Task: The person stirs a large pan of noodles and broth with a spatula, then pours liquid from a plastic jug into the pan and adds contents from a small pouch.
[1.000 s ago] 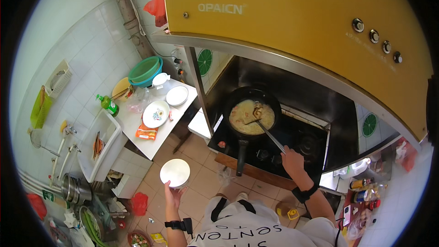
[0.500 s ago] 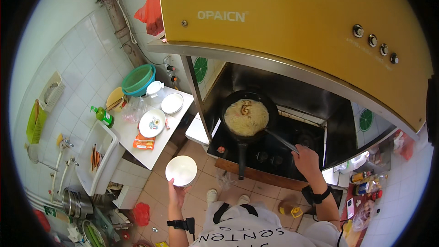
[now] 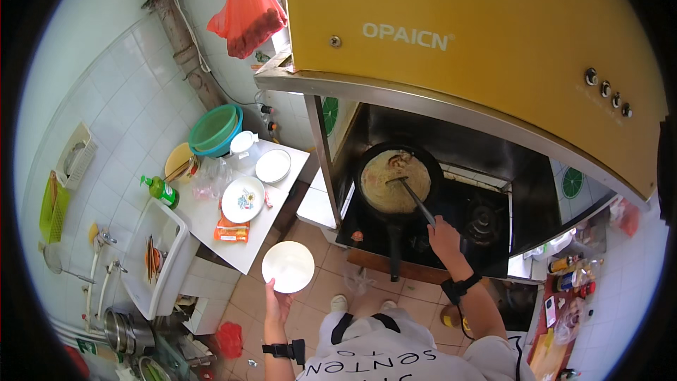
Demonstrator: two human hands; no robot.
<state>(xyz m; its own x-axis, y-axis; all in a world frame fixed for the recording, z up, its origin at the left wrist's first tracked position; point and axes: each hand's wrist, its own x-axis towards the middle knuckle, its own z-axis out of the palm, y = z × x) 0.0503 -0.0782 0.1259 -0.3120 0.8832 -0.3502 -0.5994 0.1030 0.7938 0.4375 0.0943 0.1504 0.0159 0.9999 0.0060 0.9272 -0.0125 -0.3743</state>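
My left hand (image 3: pixel 277 298) grips the rim of a white bowl (image 3: pixel 288 267), held tilted over the floor with its pale inside showing. My right hand (image 3: pixel 444 238) is closed round the long handle of a spatula (image 3: pixel 422 209). Its tip dips into the pale, soupy food (image 3: pixel 384 187) in a black frying pan (image 3: pixel 438 180); I cannot make out the tip's full shape. Brownish pieces float at the far side of the food. The pan rests on the left of a black gas hob (image 3: pixel 458 254), its handle pointing toward me.
A yellow range hood (image 3: pixel 458 14) overhangs the hob. On the left, a white table (image 3: pixel 243 254) carries plates, a tub, green and blue basins and an orange packet. A white sink (image 3: pixel 180 240) with chopsticks stands beyond it. Bottles (image 3: pixel 568 282) crowd the right side.
The spatula has moved from the pan's right edge into the middle of the food. My right hand has shifted left, and the brownish pieces have moved in the pan. The whole view has turned slightly.
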